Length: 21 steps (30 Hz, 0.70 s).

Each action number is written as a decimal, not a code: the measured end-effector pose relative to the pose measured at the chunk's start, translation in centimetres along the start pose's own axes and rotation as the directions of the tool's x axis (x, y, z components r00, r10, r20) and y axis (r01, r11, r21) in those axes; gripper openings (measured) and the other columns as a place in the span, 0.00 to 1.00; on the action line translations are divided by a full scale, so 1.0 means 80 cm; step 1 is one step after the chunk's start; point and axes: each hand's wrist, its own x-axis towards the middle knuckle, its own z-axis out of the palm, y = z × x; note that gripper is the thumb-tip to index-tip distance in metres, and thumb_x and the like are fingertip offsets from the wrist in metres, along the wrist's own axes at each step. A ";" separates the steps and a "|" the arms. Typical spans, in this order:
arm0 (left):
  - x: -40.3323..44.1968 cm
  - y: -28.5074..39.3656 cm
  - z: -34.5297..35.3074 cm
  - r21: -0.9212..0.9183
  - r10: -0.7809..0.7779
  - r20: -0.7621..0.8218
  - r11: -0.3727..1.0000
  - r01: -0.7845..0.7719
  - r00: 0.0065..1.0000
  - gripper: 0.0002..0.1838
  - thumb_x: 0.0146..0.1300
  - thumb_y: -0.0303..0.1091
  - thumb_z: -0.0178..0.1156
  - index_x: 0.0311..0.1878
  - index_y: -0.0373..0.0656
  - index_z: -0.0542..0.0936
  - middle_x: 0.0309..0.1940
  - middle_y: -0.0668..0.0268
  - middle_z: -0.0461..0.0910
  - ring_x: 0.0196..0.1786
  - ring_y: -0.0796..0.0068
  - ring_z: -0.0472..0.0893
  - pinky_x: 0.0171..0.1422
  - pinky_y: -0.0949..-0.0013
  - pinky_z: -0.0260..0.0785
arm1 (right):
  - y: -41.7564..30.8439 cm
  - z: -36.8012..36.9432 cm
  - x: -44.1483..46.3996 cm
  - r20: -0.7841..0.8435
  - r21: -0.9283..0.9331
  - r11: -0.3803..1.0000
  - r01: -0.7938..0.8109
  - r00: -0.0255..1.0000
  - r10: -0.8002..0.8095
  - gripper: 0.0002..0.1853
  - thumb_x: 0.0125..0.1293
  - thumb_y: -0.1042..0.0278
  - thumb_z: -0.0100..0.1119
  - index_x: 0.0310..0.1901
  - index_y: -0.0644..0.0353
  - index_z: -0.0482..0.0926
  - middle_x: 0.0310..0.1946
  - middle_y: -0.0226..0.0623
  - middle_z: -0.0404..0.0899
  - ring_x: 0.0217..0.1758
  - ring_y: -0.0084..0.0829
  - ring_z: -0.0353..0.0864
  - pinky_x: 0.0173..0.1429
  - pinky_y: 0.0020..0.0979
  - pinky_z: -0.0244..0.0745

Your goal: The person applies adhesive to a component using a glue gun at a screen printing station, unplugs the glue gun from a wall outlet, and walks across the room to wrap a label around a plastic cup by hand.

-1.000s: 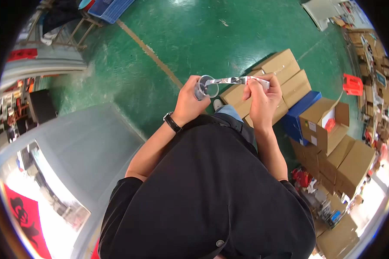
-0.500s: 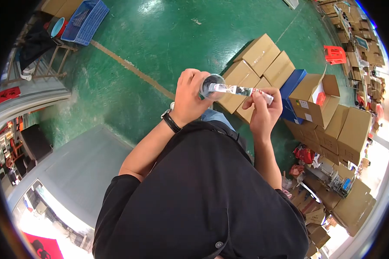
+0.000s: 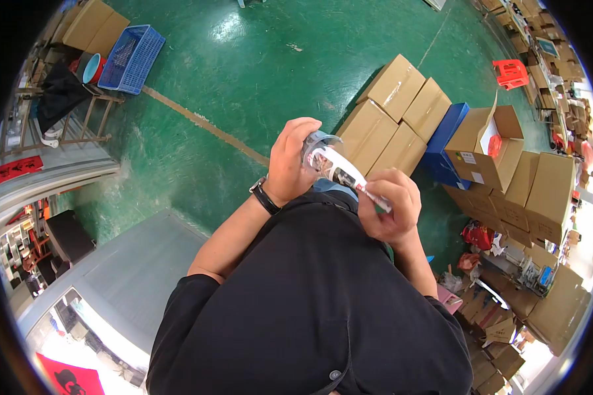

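My left hand (image 3: 288,163) is wrapped round a clear, round plastic cup (image 3: 331,141) in front of my waist. From the cup's opening a narrow white printed strip (image 3: 344,175), with dark and red patches, runs towards my right hand (image 3: 396,209). The fingers of that hand pinch the strip's far end, which pokes out a little below them. The strip's near end lies in or against the cup; I cannot tell which. A black-strapped watch (image 3: 265,197) is on my left wrist.
Taped cardboard boxes (image 3: 395,85) stand ahead right, beside a blue box (image 3: 449,141) and an open carton (image 3: 484,151). A blue plastic basket (image 3: 132,59) is far left. A grey surface (image 3: 138,257) lies left of me. A red stool (image 3: 510,74) stands far right.
My right hand has come down and closer to my body, tilting the strip more steeply. The strip's printed face now shows wider. My left hand still grips the cup, slightly lower in view.
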 end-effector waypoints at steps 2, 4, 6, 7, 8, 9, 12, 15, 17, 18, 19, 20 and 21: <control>0.004 0.002 0.005 -0.020 -0.019 0.010 1.000 0.020 1.000 0.36 0.52 0.20 0.75 0.66 0.40 0.74 0.59 0.56 0.80 0.52 0.60 0.82 0.58 0.63 0.77 | 0.002 -0.005 -0.002 -0.038 -0.029 0.999 0.029 0.999 -0.030 0.13 0.58 0.87 0.65 0.44 0.63 0.80 0.35 0.40 0.84 0.28 0.29 0.78 0.33 0.30 0.75; 0.006 0.006 0.010 -0.041 -0.046 0.021 0.998 0.047 0.999 0.36 0.52 0.19 0.74 0.66 0.40 0.74 0.59 0.56 0.80 0.51 0.61 0.83 0.57 0.63 0.77 | 0.005 -0.009 -0.006 -0.070 -0.057 0.997 0.052 0.996 -0.056 0.14 0.59 0.87 0.65 0.46 0.63 0.81 0.34 0.40 0.84 0.27 0.29 0.77 0.32 0.30 0.74; 0.005 0.013 0.014 -0.038 -0.101 0.070 0.994 0.103 0.992 0.35 0.53 0.20 0.73 0.66 0.40 0.74 0.59 0.56 0.80 0.51 0.61 0.83 0.57 0.63 0.77 | 0.006 -0.011 -0.013 -0.114 0.016 0.996 -0.091 0.989 0.092 0.13 0.61 0.86 0.64 0.46 0.64 0.81 0.34 0.39 0.84 0.27 0.28 0.77 0.31 0.28 0.74; 0.006 0.017 0.017 -0.035 -0.150 0.111 0.987 0.155 0.982 0.35 0.53 0.20 0.73 0.66 0.40 0.73 0.58 0.56 0.80 0.51 0.62 0.83 0.57 0.64 0.77 | 0.008 -0.011 -0.016 -0.146 0.090 0.971 -0.221 0.962 0.232 0.11 0.64 0.86 0.62 0.47 0.65 0.81 0.33 0.39 0.83 0.26 0.28 0.77 0.31 0.27 0.73; 0.007 0.020 0.020 -0.030 -0.197 0.151 0.979 0.204 0.969 0.35 0.54 0.20 0.72 0.66 0.40 0.73 0.58 0.56 0.80 0.50 0.62 0.84 0.57 0.64 0.77 | 0.011 -0.012 -0.018 -0.167 0.167 0.925 -0.341 0.915 0.367 0.11 0.66 0.86 0.60 0.48 0.65 0.82 0.32 0.38 0.83 0.26 0.27 0.78 0.30 0.25 0.73; 0.006 0.023 0.024 -0.023 -0.246 0.188 0.967 0.255 0.951 0.34 0.54 0.20 0.72 0.66 0.40 0.72 0.57 0.56 0.81 0.50 0.62 0.84 0.57 0.64 0.77 | 0.014 -0.014 -0.021 -0.175 0.244 0.858 -0.451 0.850 0.497 0.10 0.69 0.86 0.58 0.49 0.66 0.82 0.32 0.38 0.82 0.25 0.26 0.78 0.30 0.23 0.72; -0.001 0.025 0.037 -0.034 -0.341 0.249 0.932 0.360 0.906 0.33 0.55 0.21 0.71 0.66 0.39 0.72 0.56 0.56 0.81 0.50 0.62 0.84 0.57 0.64 0.77 | 0.030 -0.029 -0.026 -0.129 0.443 0.699 -0.561 0.732 0.669 0.10 0.71 0.84 0.58 0.50 0.66 0.83 0.31 0.37 0.82 0.24 0.26 0.77 0.29 0.23 0.71; -0.001 0.024 0.050 -0.038 -0.421 0.307 0.891 0.453 0.854 0.32 0.57 0.22 0.70 0.66 0.39 0.71 0.55 0.57 0.81 0.50 0.62 0.84 0.57 0.63 0.77 | 0.054 -0.046 -0.027 -0.051 0.615 0.496 -0.613 0.597 0.801 0.10 0.73 0.81 0.57 0.51 0.67 0.84 0.29 0.37 0.82 0.22 0.25 0.77 0.28 0.22 0.71; -0.001 0.025 0.057 -0.016 -0.424 0.315 0.892 0.451 0.849 0.31 0.57 0.23 0.68 0.64 0.40 0.71 0.51 0.57 0.82 0.47 0.59 0.84 0.53 0.61 0.76 | 0.070 -0.058 -0.033 0.013 0.707 0.364 -0.607 0.526 0.851 0.09 0.74 0.79 0.57 0.51 0.67 0.84 0.28 0.36 0.81 0.22 0.25 0.77 0.28 0.22 0.70; 0.000 0.025 0.061 -0.005 -0.424 0.317 0.893 0.449 0.848 0.30 0.57 0.24 0.68 0.64 0.41 0.70 0.49 0.57 0.83 0.45 0.58 0.84 0.51 0.60 0.76 | 0.079 -0.063 -0.035 0.049 0.746 0.296 -0.596 0.492 0.869 0.09 0.75 0.78 0.57 0.51 0.67 0.84 0.27 0.36 0.81 0.21 0.24 0.77 0.27 0.22 0.70; 0.001 0.025 0.066 0.006 -0.426 0.318 0.894 0.447 0.847 0.29 0.58 0.24 0.67 0.63 0.41 0.70 0.47 0.58 0.84 0.43 0.56 0.84 0.49 0.59 0.76 | 0.087 -0.068 -0.038 0.088 0.781 0.226 -0.582 0.460 0.884 0.09 0.76 0.76 0.57 0.50 0.67 0.84 0.27 0.36 0.81 0.21 0.24 0.77 0.27 0.22 0.70; 0.003 0.026 0.071 0.008 -0.429 0.317 0.893 0.449 0.846 0.29 0.58 0.24 0.67 0.63 0.41 0.70 0.47 0.58 0.84 0.43 0.56 0.84 0.49 0.59 0.76 | 0.095 -0.071 -0.043 0.091 0.781 0.222 -0.583 0.459 0.884 0.09 0.76 0.76 0.57 0.50 0.67 0.84 0.27 0.36 0.81 0.21 0.24 0.77 0.27 0.22 0.70; 0.005 0.028 0.077 0.010 -0.428 0.313 0.894 0.447 0.848 0.29 0.57 0.24 0.68 0.63 0.41 0.70 0.47 0.58 0.84 0.43 0.56 0.84 0.49 0.59 0.76 | 0.104 -0.074 -0.050 0.126 0.809 0.165 -0.564 0.440 0.889 0.09 0.76 0.75 0.57 0.51 0.67 0.84 0.26 0.35 0.81 0.21 0.24 0.77 0.27 0.22 0.70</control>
